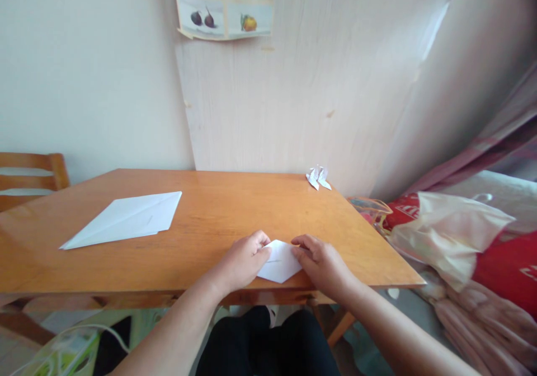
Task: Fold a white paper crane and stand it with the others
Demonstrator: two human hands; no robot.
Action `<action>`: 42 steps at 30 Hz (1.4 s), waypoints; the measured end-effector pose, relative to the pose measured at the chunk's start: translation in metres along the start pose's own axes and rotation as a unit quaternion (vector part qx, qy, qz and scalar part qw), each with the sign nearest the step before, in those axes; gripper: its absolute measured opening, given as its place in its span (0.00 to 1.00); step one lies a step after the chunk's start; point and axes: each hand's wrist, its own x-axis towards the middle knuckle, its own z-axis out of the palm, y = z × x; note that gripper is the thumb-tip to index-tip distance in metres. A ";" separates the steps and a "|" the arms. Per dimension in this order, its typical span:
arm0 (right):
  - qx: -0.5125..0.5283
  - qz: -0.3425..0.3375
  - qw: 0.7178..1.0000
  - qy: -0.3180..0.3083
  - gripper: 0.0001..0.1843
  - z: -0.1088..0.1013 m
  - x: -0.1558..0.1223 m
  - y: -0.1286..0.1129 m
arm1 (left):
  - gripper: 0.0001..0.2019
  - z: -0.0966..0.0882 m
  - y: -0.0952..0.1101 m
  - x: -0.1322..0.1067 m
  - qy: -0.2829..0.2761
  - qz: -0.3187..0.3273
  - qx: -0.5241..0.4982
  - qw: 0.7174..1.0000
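Observation:
A small folded sheet of white paper lies near the table's front edge, pointed at its top and bottom, with a short dark line on its left part. My left hand pinches its left side between thumb and fingers. On the opposite side, my right hand grips the right edge the same way, fingers curled. The undersides of the paper and some fingertips are hidden.
Larger folded white paper lies at the left on the wooden table. Small folded paper pieces stand at the back right corner. Bags and cloth crowd the right side. A chair stands at the far left.

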 end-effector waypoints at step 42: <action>-0.040 -0.145 0.986 -0.078 0.10 -0.003 -0.011 -0.007 | 0.03 0.008 0.000 -0.023 -0.011 0.124 0.101 0.987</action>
